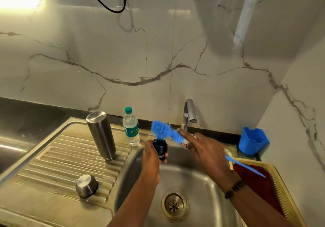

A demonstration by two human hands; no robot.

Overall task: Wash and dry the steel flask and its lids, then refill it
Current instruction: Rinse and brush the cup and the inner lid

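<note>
Domed steel cap (86,185) is sitting on the ribbed drainboard (52,160) beside the upturned cylindrical flask (101,135); left hand (151,154) is gripping a dark lid (160,146) over the basin, right hand (202,149) pinching a fuzzy blue brush (164,131).

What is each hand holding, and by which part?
Left hand grips the dark lid around its side, over the sink. Right hand grips the blue brush just behind its bristles.

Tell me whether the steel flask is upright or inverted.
Inverted: the steel flask stands mouth-down on the drainboard, threaded neck at the bottom.
</note>
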